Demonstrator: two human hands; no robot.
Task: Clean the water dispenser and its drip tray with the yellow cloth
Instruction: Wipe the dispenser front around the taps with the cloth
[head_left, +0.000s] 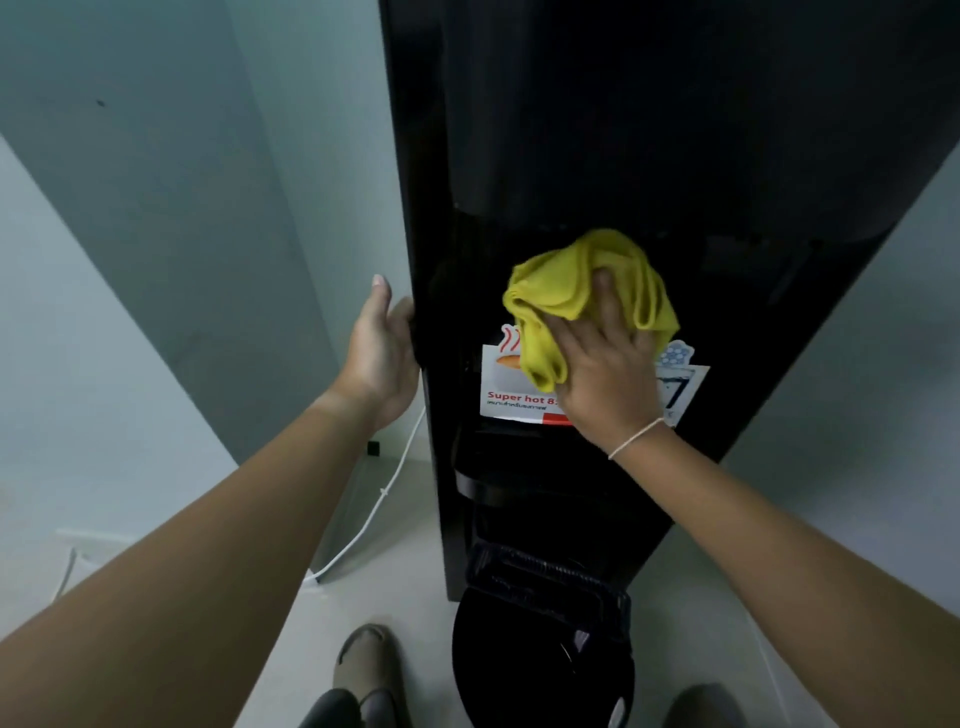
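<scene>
- My right hand lies on the front of the black water dispenser, fingers spread nearly straight and pressing the bunched yellow cloth flat against the panel.
- The cloth bulges out beyond my fingertips and to their left; part of it is trapped under my palm.
- Beneath my right palm and on both sides of it sits a white sticker with red "Super hot" lettering; the cloth and my hand cover its middle.
- A thin pale string bracelet circles my right wrist.
- My left hand is at the dispenser's left edge, thumb up, fingers curled round the corner of the cabinet and gripping it.
- Below my right wrist, in the dark recess, I cannot make out the taps clearly.
- Lower still, well under both hands, the black drip tray juts out from the dispenser's front.
- A white cable runs down beneath my left hand beside the cabinet.
- My shoes show on the pale floor.
</scene>
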